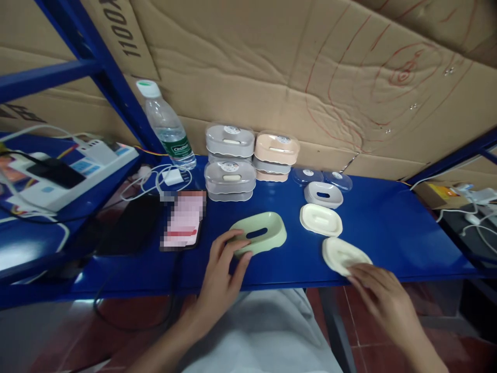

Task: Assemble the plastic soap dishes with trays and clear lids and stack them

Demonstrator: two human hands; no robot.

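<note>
My left hand [227, 264] grips the left end of a green soap dish base [274, 235] with a slot in its floor, at the front middle of the blue table. On the right, my right hand [378, 287] pinches the near end of a cream oval soap dish tray [341, 254], which is tilted by the table's front edge. Just behind it lies a second cream tray [330, 220]. A pale grey slotted base [313, 194] sits farther back, and two clear lids [337, 180] with round stickers lie behind that.
Stacked lidded soap dishes, grey [229, 181] and peach [276, 150], stand along the cardboard wall [248, 62]. A water bottle [171, 129], a phone [184, 220], a white cable [171, 176] and a power strip [77, 176] are at left. An open cardboard box [435, 199] is at right.
</note>
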